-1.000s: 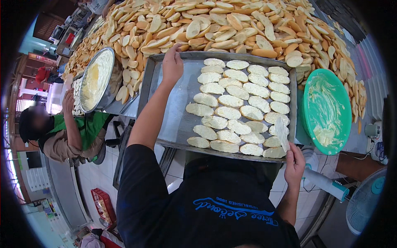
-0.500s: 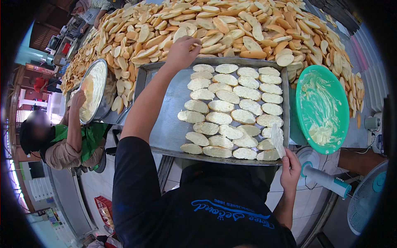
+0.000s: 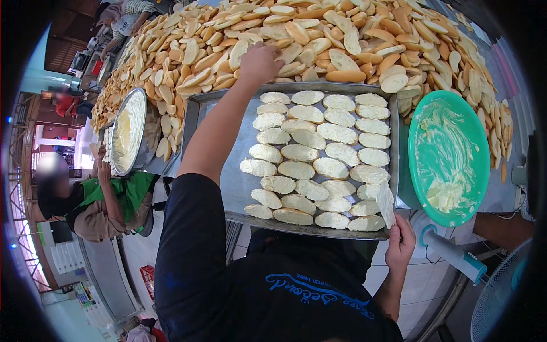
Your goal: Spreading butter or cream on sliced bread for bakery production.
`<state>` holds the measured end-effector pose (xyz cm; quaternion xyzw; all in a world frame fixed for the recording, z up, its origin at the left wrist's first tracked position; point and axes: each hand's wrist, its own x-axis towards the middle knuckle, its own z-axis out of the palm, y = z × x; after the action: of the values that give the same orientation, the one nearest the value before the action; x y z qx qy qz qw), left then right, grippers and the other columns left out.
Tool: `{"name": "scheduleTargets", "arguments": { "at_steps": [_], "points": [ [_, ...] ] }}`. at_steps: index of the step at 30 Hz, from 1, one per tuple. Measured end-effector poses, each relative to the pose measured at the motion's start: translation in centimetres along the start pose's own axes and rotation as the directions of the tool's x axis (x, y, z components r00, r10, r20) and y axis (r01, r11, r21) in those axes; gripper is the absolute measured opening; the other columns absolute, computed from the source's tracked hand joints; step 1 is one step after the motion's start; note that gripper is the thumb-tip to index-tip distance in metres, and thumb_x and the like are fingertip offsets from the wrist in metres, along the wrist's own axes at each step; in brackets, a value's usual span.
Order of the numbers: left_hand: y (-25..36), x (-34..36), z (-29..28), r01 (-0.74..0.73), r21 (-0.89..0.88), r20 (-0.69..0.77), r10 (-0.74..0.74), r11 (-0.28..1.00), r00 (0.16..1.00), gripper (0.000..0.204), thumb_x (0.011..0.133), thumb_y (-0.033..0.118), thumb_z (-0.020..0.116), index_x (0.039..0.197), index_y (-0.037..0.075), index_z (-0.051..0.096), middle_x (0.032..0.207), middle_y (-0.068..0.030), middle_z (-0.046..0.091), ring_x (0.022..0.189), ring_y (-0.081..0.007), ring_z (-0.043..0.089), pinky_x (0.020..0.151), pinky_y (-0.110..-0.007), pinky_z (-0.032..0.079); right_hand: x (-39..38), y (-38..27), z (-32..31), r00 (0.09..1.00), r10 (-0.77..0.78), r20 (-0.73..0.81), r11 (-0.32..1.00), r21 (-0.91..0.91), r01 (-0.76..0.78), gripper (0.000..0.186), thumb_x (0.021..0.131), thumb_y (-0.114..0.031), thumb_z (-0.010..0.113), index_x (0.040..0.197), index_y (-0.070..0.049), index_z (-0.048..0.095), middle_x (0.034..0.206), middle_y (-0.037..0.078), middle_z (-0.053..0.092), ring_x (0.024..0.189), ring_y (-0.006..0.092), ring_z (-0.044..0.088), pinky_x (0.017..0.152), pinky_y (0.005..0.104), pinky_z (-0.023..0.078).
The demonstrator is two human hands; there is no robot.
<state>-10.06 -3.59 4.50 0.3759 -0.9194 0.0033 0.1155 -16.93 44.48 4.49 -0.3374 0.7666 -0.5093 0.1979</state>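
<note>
My left hand (image 3: 262,62) reaches over the far edge of the metal tray (image 3: 196,122) and touches the pile of halved oval bread slices (image 3: 228,51). Its fingers are apart, and no slice shows lifted in them. At the tray's near right corner my right hand (image 3: 401,236) grips a spreading spatula (image 3: 386,204), its flat blade coated in pale cream and tilted up over the slices. Rows of cream-covered bread slices (image 3: 299,153) fill the tray's middle and right side. A green basin (image 3: 483,165) smeared with pale cream stands just right of the tray.
A co-worker in a green vest (image 3: 131,194) stands at the left beside a metal bowl (image 3: 139,114) of cream. Another person (image 3: 128,23) is at the far left. A fan (image 3: 504,296) stands at the lower right, near a white and teal appliance (image 3: 456,253).
My left hand has shifted slightly farther into the bread pile. My right hand still holds the spatula at the tray corner. The co-worker's hand has moved away from the bowl's inside.
</note>
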Motion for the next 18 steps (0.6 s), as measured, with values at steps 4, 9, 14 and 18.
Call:
{"name": "scheduleTargets", "arguments": {
  "at_steps": [4,9,14,18],
  "points": [
    [0.0,0.5,0.0,0.018,0.025,-0.032,-0.017,1.000,0.999,0.033,0.069,0.039,0.067,0.095,0.019,0.065,0.102,-0.0097,0.056,0.099,-0.0289,0.052,0.083,-0.039,0.045,0.2,0.4,0.0,1.000,0.000,0.007,1.000,0.004,0.000,0.025,0.082,-0.003,0.048,0.104,0.005,0.057,0.071,0.008,0.049,0.064,0.0152,0.048,0.058,0.0255,0.037],
    [0.0,1.2,-0.1,0.023,0.106,0.060,-0.029,0.994,0.998,0.036,0.068,0.041,0.067,0.097,0.020,0.065,0.106,-0.0094,0.052,0.106,-0.0288,0.046,0.085,-0.039,0.044,0.5,0.5,0.1,1.000,-0.031,0.006,0.999,-0.009,0.031,0.026,0.081,-0.003,0.049,0.104,0.006,0.057,0.071,0.009,0.050,0.064,0.0156,0.048,0.058,0.0261,0.038],
    [-0.5,2.2,-0.3,0.068,0.046,0.165,-0.075,0.997,0.983,0.033,0.064,0.037,0.067,0.090,0.017,0.066,0.103,-0.0101,0.055,0.110,-0.0273,0.041,0.087,-0.038,0.042,0.3,0.2,0.1,0.999,-0.027,0.016,1.000,0.004,0.027,0.025,0.082,-0.003,0.049,0.104,0.005,0.057,0.073,0.010,0.051,0.065,0.0163,0.049,0.059,0.0264,0.038],
    [-1.4,2.2,-1.9,-0.025,-0.048,0.047,0.027,0.999,0.999,0.033,0.063,0.035,0.065,0.086,0.011,0.065,0.089,-0.0106,0.061,0.100,-0.0241,0.050,0.081,-0.035,0.044,0.1,-0.1,-0.1,0.999,-0.044,-0.011,0.999,-0.005,0.044,0.025,0.082,-0.003,0.048,0.103,0.005,0.057,0.075,0.010,0.053,0.068,0.0168,0.050,0.061,0.0261,0.039]
  ]
}}
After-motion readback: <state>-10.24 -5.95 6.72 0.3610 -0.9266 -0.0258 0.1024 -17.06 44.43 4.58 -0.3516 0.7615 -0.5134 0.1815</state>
